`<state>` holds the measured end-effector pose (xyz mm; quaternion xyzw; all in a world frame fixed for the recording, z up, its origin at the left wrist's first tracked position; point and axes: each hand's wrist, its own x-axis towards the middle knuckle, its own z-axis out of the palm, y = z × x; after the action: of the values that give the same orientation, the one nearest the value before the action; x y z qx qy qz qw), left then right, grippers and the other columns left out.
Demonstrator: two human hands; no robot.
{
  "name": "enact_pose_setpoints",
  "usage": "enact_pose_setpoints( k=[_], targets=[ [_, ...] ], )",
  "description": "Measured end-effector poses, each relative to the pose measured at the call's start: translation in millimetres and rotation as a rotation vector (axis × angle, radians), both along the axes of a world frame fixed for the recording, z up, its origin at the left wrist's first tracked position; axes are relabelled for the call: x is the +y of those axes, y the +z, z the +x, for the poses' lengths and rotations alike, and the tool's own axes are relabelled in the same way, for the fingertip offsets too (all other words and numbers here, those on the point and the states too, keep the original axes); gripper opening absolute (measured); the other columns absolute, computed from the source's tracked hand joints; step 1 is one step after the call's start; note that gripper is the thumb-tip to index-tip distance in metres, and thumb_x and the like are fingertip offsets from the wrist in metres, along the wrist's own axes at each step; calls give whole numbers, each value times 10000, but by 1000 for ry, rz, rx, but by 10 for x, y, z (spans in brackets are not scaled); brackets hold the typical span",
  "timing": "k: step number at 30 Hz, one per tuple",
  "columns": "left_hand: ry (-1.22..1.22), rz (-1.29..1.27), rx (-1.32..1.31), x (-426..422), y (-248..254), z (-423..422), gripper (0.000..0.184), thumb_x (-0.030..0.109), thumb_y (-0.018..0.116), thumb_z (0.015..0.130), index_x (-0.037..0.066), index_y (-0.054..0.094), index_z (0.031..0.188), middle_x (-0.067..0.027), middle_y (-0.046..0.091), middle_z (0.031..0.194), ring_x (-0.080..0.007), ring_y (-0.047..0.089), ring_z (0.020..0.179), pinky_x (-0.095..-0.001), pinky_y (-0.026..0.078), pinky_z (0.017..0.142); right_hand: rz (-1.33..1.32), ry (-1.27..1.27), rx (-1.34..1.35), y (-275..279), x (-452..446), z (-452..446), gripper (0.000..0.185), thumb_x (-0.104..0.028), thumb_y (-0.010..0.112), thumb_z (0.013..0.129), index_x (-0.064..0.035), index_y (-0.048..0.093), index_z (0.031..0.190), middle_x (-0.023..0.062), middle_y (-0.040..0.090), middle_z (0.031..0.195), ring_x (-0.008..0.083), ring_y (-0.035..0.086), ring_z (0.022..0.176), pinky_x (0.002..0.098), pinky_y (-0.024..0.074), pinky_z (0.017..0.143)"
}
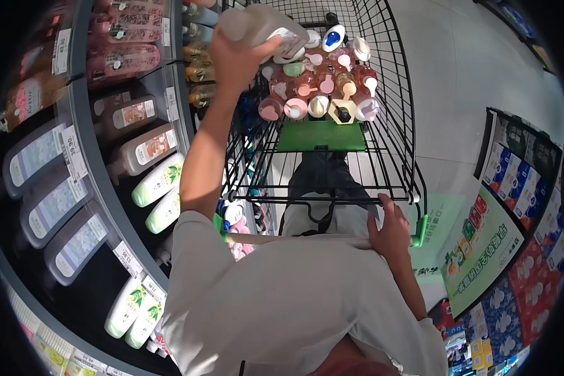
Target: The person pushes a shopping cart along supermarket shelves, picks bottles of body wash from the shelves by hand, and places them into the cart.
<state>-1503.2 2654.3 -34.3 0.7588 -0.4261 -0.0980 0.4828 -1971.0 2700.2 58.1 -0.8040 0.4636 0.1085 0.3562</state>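
Note:
My left hand [235, 59] is closed around a pale translucent bottle [266, 26] with a partly visible label. It holds the bottle tilted over the left side of the shopping cart [412, 119], near the shelf. In the cart, several pump bottles [326, 84] in pink, orange, white and yellow stand close together beyond a green panel [321, 136]. My right hand [390, 230] grips the right end of the cart handle [294, 239], its fingers reaching toward the basket's wire rim.
At left, store shelves [81, 113] hold grey bottles [59, 207], white-green bottles [158, 182] and pink bottles [122, 59], with price tags [74, 153] along their edges. Tiled floor [445, 75] lies right of the cart, then a green promotional display [485, 250] with stacked packs.

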Motion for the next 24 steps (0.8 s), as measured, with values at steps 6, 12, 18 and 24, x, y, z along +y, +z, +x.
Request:
enact_pose_setpoints(
  k=[6, 12, 18, 24],
  targets=[
    [-129, 120, -446, -1141, -1397, 46, 813, 138, 898, 631, 8, 562, 1360, -185, 660, 1240, -379, 646, 1106, -440, 522, 1007, 58, -36, 77, 100, -58, 85, 541, -146, 742, 864, -121, 541, 1366, 203, 686, 1109, 421, 675, 970, 501, 542, 829],
    [-275, 390, -231, -1485, -2120, 92, 710, 112, 887, 652, 227, 639, 1307, 48, 652, 1321, -342, 558, 1215, -456, 514, 1022, -44, -33, 28, 59, -66, 95, 469, -126, 754, 830, -84, 606, 1274, 162, 666, 989, 384, 657, 914, 487, 538, 800],
    [-245, 480, -239, -1372, -2188, 76, 755, 71, 882, 698, 103, 576, 1387, -151, 701, 1232, -369, 666, 1095, -433, 541, 975, -65, -33, 29, 55, -61, 111, 444, -111, 744, 827, -75, 613, 1250, 153, 663, 974, 376, 651, 913, 485, 533, 793],
    [-322, 237, -50, -408, -1300, -289, 496, 169, 793, 851, 41, 652, 1309, -157, 724, 1189, -279, 706, 1048, -406, 561, 919, -17, -50, 56, 85, -45, 87, 455, -213, 701, 909, -110, 570, 1333, 180, 685, 1173, 406, 654, 1063, 525, 522, 886]
  ],
)
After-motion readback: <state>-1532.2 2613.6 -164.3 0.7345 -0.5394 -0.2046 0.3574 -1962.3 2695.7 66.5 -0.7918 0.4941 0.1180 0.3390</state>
